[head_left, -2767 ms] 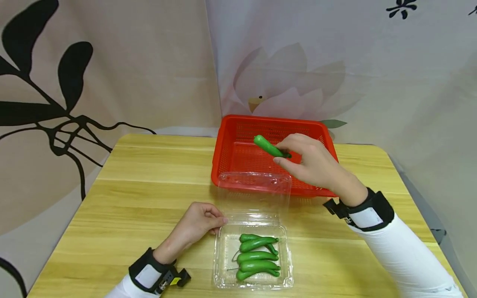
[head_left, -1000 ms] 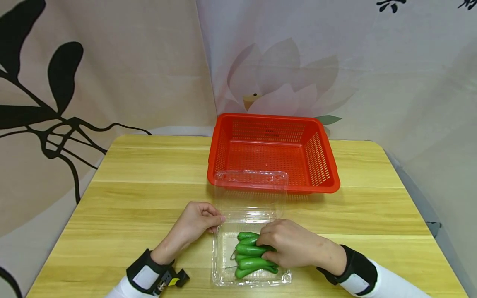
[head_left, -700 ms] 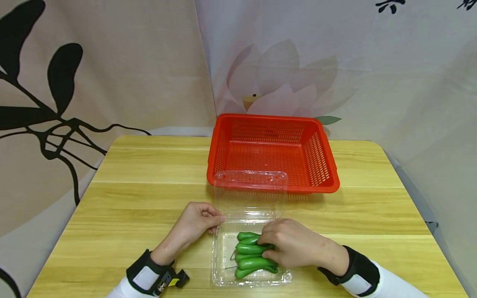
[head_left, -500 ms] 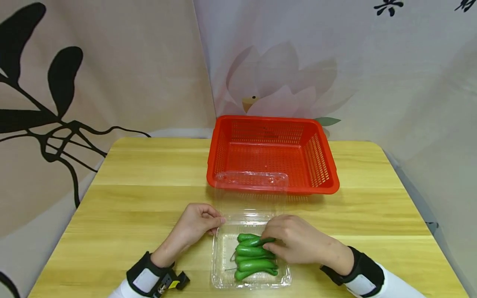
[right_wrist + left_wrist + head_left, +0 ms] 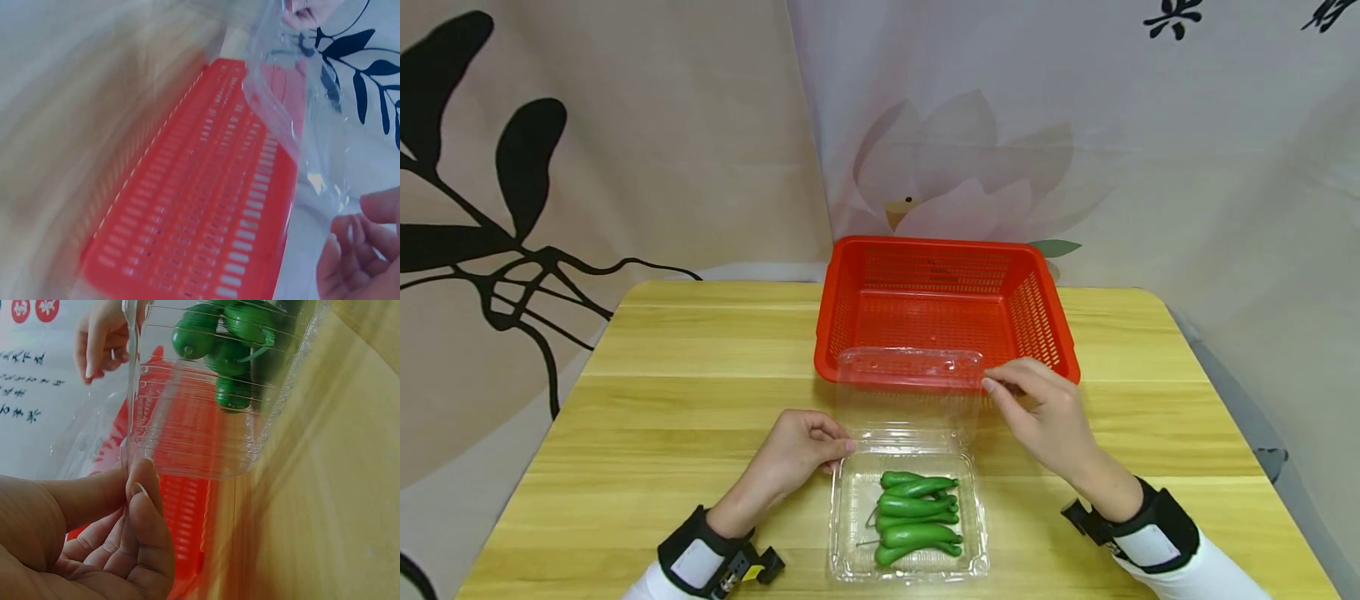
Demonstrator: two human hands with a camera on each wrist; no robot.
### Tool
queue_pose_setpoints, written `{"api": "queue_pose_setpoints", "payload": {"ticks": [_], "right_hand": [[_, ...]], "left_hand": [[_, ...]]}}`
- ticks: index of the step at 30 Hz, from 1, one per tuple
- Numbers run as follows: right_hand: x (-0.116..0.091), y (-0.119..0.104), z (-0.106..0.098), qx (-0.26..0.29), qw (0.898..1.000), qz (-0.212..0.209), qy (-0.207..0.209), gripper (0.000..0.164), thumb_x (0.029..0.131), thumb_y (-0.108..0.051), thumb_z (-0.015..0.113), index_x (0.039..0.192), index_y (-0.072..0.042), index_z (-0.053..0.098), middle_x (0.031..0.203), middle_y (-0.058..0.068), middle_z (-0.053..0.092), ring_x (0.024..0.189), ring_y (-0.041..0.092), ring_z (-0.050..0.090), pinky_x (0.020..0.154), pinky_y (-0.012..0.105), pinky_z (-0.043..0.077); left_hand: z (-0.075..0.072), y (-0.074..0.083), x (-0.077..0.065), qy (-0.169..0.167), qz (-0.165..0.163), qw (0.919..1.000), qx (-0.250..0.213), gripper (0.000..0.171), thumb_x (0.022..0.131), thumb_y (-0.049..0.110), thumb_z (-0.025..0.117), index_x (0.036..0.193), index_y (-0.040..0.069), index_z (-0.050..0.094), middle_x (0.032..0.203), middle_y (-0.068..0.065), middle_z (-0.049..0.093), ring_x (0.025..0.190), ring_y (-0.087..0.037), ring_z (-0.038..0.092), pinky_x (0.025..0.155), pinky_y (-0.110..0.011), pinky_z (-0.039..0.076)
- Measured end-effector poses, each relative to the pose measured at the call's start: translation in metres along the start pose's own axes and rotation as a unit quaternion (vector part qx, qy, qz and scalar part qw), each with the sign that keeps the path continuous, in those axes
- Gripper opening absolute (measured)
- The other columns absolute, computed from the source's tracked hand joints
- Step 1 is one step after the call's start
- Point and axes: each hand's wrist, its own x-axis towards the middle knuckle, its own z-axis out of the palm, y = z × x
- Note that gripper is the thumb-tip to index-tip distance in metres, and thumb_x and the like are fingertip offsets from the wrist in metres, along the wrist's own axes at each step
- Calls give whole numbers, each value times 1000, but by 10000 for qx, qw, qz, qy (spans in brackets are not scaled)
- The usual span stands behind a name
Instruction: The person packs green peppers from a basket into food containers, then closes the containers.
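A clear plastic clamshell box (image 5: 850, 562) lies with its lid (image 5: 910, 408) raised at the back. Several green chili peppers (image 5: 917, 536) lie side by side in its base, also seen as green peppers (image 5: 234, 353) through the plastic wall in the left wrist view. My left hand (image 5: 801, 450) pinches the box rim at its back left corner, thumb (image 5: 94, 497) on one side and fingertips on the other. My right hand (image 5: 1048, 412) hovers beside the lid's upper right corner, holding nothing; in the right wrist view its fingers (image 5: 340, 256) are loosely bent close to the lid's edge.
A red perforated basket (image 5: 1030, 333) stands behind the box, and the lid overlaps its front side in the head view. All of it rests on a wooden table (image 5: 700, 350). A printed cloth (image 5: 700, 125) hangs behind the table.
My right hand, earlier holding a pepper over the basket, set it among the others in the box, let go, and moved up to the lid's right side. My left hand stayed at the rim.
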Motion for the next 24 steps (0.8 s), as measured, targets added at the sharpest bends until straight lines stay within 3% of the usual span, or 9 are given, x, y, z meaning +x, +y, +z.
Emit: {"api": "queue_pose_setpoints", "payload": {"ticks": [2, 4, 10, 18, 24], "right_hand": [[3, 2, -5, -203, 9992, 344, -6, 29, 81, 13, 80, 108, 2, 77, 98, 9, 74, 76, 15, 66, 69, 11, 53], [5, 3, -8, -409, 9970, 645, -117, 34, 82, 14, 80, 114, 4, 76, 103, 11, 75, 80, 16, 67, 71, 12, 52], [11, 5, -12, -541, 9890, 1263, -545, 27, 92, 4, 77, 119, 1, 76, 109, 7, 76, 91, 20, 71, 75, 12, 51], [16, -1, -17, -489, 9819, 1592, -904, 20, 94, -1, 77, 114, -6, 78, 104, -1, 75, 81, 9, 65, 67, 16, 50], [13, -10, -22, -400, 9819, 1578, -968, 20, 93, 0, 78, 110, -11, 78, 100, -6, 74, 79, 6, 63, 69, 18, 53]], "left_hand": [[1, 0, 1, -33, 44, 10000, 59, 9, 90, -1, 79, 93, -8, 73, 79, -16, 73, 63, -15, 61, 58, -25, 55], [2, 0, 3, -65, 108, 9999, 103, 7, 91, -3, 78, 92, -7, 73, 79, -15, 72, 64, -15, 62, 59, -25, 55], [3, 1, 5, -136, 112, 9998, 14, 5, 91, -9, 74, 95, -10, 71, 81, -17, 72, 65, -14, 63, 61, -27, 58], [4, 3, 8, -185, 67, 9998, -74, 10, 92, -7, 74, 99, -14, 71, 86, -21, 74, 66, -14, 65, 62, -27, 59], [4, 0, 9, -84, 93, 9999, -57, 13, 93, -5, 75, 102, -13, 72, 86, -20, 74, 67, -15, 66, 63, -27, 60]]}}
